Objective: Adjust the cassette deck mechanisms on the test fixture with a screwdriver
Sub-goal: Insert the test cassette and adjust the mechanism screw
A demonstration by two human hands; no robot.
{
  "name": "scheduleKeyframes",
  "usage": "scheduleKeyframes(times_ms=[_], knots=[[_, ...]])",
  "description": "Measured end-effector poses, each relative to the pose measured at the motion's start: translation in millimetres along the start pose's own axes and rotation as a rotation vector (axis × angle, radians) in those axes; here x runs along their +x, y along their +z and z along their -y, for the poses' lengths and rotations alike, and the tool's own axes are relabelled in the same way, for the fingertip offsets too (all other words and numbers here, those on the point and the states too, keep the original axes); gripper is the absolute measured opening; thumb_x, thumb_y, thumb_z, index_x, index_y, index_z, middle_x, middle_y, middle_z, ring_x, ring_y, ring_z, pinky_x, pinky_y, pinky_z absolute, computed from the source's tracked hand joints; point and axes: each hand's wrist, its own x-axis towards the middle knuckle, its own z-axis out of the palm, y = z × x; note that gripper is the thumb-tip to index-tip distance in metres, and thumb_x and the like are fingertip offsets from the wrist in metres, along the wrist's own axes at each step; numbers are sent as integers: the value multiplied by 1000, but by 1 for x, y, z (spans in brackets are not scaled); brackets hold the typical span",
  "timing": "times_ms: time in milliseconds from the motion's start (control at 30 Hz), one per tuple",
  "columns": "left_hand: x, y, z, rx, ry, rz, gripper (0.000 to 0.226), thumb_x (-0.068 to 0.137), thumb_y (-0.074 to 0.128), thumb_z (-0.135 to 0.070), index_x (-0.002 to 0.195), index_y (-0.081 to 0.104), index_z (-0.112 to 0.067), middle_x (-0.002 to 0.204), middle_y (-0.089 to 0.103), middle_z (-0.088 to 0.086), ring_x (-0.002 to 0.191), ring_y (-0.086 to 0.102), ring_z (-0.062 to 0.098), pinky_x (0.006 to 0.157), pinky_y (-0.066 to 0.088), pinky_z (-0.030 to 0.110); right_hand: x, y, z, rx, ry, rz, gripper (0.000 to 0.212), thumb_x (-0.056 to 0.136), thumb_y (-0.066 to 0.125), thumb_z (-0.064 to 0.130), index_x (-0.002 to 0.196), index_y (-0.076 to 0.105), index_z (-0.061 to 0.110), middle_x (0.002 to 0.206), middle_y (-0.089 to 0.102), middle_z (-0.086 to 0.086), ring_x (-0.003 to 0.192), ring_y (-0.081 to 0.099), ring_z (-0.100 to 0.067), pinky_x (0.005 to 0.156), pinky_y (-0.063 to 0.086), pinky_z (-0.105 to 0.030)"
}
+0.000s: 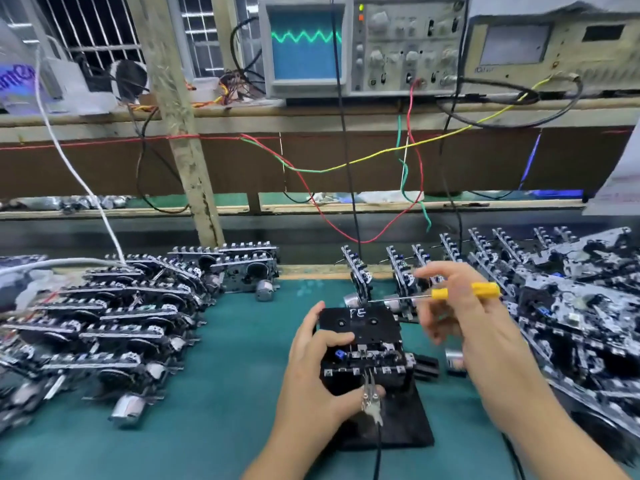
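A black cassette deck mechanism (363,344) with a test cassette marked in white sits on the black test fixture (405,424) in the middle of the green mat. My left hand (318,368) grips its left side, with the thumb near a metal clip (372,396) at its front edge. My right hand (450,313) holds a yellow-handled screwdriver (464,292) sideways above and to the right of the mechanism. The thin shaft points left, and its tip hangs in the air behind the cassette, clear of the mechanism.
Stacks of cassette mechanisms (114,313) fill the left of the mat, and a large heap of mechanisms (561,299) fills the right. Several more stand upright behind the fixture. An oscilloscope (363,46) showing a green wave sits on the shelf above. Coloured wires (346,164) hang down.
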Motion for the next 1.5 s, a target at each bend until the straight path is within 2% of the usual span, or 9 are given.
scheduleKeyframes(times_ms=[100,200,333,433,500,700,967,1200,1500], knots=[[1,-1,-3,-9,1,6,63,55,94,-38,102,57,-58,156,21,-37,143,32,-4,110,35,25,7,3,3,-133,29,69,33,91,50,56,92,70,29,75,62,13,71,59,-8,67,50,-17],[2,-2,-2,14,-4,16,73,59,96,-20,102,55,-61,156,21,-32,143,30,-6,112,32,23,10,3,1,-142,34,122,19,87,61,44,88,66,27,75,64,8,74,62,-11,70,52,-18],[1,-2,0,6,-5,16,74,61,96,-17,102,54,-62,154,22,-33,142,28,-10,111,31,19,14,3,-1,-271,-14,83,7,93,71,24,87,68,26,80,70,15,70,62,3,70,45,-9],[1,-2,-1,-17,-12,21,71,60,96,-20,102,55,-60,154,24,-32,142,29,-10,112,34,27,15,11,2,-140,-33,105,16,90,73,8,96,65,20,85,74,-4,80,73,-18,78,59,-28],[1,-2,-1,-12,-18,19,70,61,96,-19,101,55,-60,155,24,-31,142,30,-8,112,35,28,15,20,2,-142,-83,115,25,88,72,2,100,59,19,83,72,-11,79,74,-26,76,62,-37],[1,-1,-1,3,-6,13,73,61,95,-18,100,53,-63,158,26,-24,139,26,-15,107,30,16,18,32,-2,-273,-144,141,20,90,71,5,100,54,11,77,71,-7,72,72,-25,72,61,-45],[0,-2,-3,-15,4,11,72,62,95,-19,99,52,-63,159,27,-19,141,27,-11,111,31,22,18,33,-1,-321,-149,142,19,91,71,6,97,53,8,75,71,-5,70,72,-22,71,60,-43],[0,-1,-2,-13,3,10,72,62,95,-18,99,52,-63,159,27,-20,140,25,-14,109,30,20,18,32,2,-340,-170,134,19,90,71,5,96,53,6,76,71,-7,68,72,-17,68,61,-33],[-1,-1,0,-6,-2,8,67,63,94,-16,100,54,-56,158,27,-22,138,25,-16,107,31,20,17,33,1,-335,-163,133,19,91,71,6,99,54,3,78,71,-9,68,71,-18,67,61,-31]])
